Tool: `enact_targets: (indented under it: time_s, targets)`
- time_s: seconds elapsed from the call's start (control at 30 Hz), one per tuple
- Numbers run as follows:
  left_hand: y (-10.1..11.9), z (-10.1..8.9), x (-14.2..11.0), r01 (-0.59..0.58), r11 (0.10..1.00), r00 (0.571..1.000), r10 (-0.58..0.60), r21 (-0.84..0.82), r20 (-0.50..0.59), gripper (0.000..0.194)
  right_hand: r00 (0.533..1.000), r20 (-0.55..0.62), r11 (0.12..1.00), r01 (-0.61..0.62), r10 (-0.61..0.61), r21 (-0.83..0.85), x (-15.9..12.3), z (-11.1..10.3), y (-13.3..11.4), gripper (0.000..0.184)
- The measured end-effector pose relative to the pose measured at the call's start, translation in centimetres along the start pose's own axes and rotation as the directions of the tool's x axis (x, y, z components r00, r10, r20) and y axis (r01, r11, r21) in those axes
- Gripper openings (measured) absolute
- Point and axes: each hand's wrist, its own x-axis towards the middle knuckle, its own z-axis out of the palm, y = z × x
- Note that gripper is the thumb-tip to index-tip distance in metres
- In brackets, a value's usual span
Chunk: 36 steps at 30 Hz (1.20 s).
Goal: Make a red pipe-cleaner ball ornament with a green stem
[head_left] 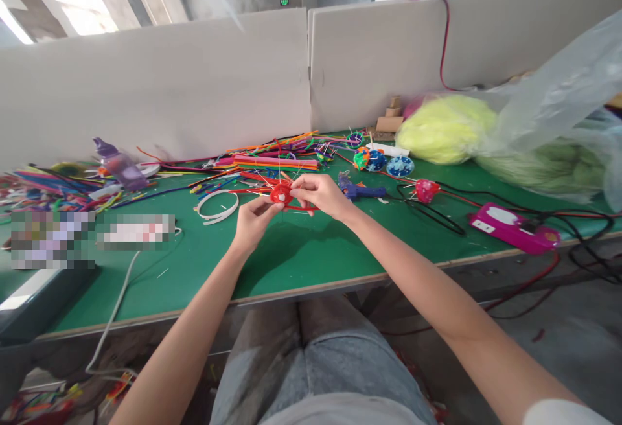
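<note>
Between my two hands, above the green table, is a small red round craft piece [280, 194] with a white spot and thin white sticks poking out of it. My left hand [254, 218] pinches its lower left side. My right hand [321, 195] touches its right side with thumb and fingers drawn together; a red strip [301, 208] runs beneath those fingers. Whether the right fingers grip the piece or the strip is hard to tell. Just right of my right hand lies a blue glue gun [362, 190]. A coiled white strip [218, 207] rests left of my left hand.
Bundles of colourful pipe cleaners [272, 162] spread along the back. A purple bottle [119, 164] stands left. Blue decorated balls [400, 166], a red one [426, 190], a magenta power strip [514, 227] with black cables and bagged yellow material [446, 128] are right. The table's front edge [311, 287] is near my lap.
</note>
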Motion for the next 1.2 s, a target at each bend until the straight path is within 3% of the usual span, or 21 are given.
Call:
enact_targets:
  time_s: [0.33,0.87,1.2]
  targets:
    - [0.38,0.13,0.08,0.062,0.998,0.998,-0.062,0.006,-0.033,0.031,0.987,0.066,0.984,-0.154,0.149,0.085,0.13,0.11,-0.05,0.013]
    - [-0.19,0.04,0.17,0.059,0.998,0.998,-0.060,-0.023,-0.029,0.028,0.972,0.160,0.977,-0.188,0.171,0.096,-0.05,0.58,0.05,0.013]
    - [-0.27,0.03,0.17,0.071,0.996,0.997,-0.071,-0.047,-0.002,0.026,0.973,0.157,0.982,-0.182,0.172,0.054,-0.04,0.66,0.00,0.010]
